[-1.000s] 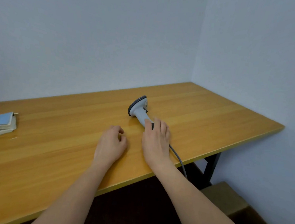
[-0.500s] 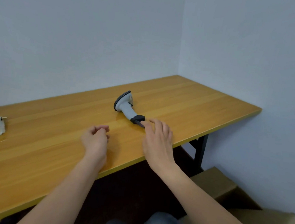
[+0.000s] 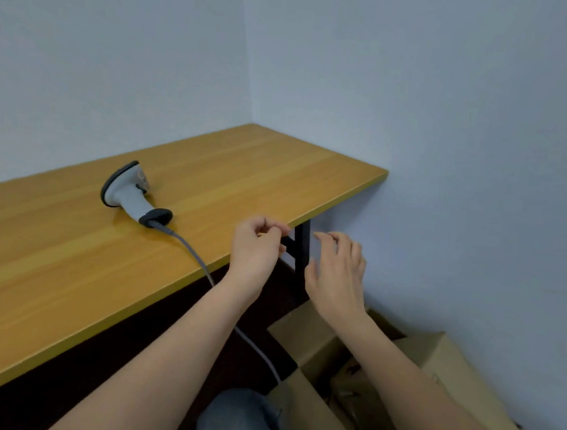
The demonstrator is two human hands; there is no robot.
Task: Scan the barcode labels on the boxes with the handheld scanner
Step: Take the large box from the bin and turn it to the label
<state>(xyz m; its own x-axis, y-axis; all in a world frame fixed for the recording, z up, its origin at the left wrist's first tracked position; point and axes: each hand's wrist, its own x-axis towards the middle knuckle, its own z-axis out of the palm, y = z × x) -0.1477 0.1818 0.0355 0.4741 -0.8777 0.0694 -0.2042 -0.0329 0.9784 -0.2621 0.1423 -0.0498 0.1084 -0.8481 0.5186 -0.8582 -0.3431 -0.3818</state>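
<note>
A grey and black handheld scanner (image 3: 130, 192) lies on its side on the wooden table (image 3: 66, 257), untouched. Its grey cable (image 3: 199, 262) runs over the table's front edge and down past my knee. My left hand (image 3: 255, 250) hovers at the table's front edge with fingers loosely curled and nothing in it. Beyond the table's right end my right hand (image 3: 336, 277) is held in the air, fingers spread, holding nothing. Brown cardboard boxes (image 3: 440, 369) stand on the floor at the lower right, their flaps open; no barcode label shows.
The table's black leg (image 3: 301, 250) stands between my two hands. Pale walls meet in a corner behind the table's far right end. My knee in blue jeans (image 3: 240, 420) is at the bottom centre, next to the nearest box.
My right hand has come off the scanner, which now rests alone on the table. Both hands moved right, past the table's edge. My view turned right and down, bringing the boxes into sight.
</note>
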